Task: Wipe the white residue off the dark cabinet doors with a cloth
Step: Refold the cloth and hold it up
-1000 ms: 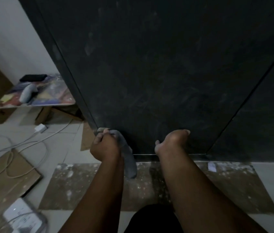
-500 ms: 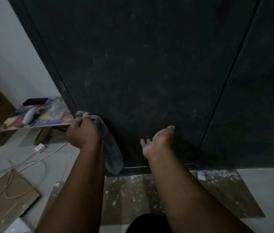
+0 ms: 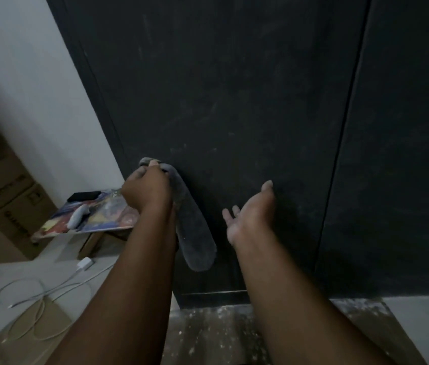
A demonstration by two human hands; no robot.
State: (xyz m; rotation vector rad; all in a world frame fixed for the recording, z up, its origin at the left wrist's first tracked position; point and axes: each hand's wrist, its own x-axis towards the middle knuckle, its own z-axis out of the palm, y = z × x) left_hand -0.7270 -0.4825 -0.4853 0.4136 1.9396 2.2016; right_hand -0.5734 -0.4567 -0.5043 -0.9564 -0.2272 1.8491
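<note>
The left hand is curled round the top end of a grey cloth and holds it against the lower part of the dark cabinet door; the cloth hangs long and narrow, its long axis running from the fist down and a little to the right, free end pointing toward the floor; the right hand is spread, fingers loose, holding nothing, thumb tip near the door; faint white streaks mark the door; compared with half a second ago, both hands and the cloth sit higher on the door, and the right hand remains slack.
</note>
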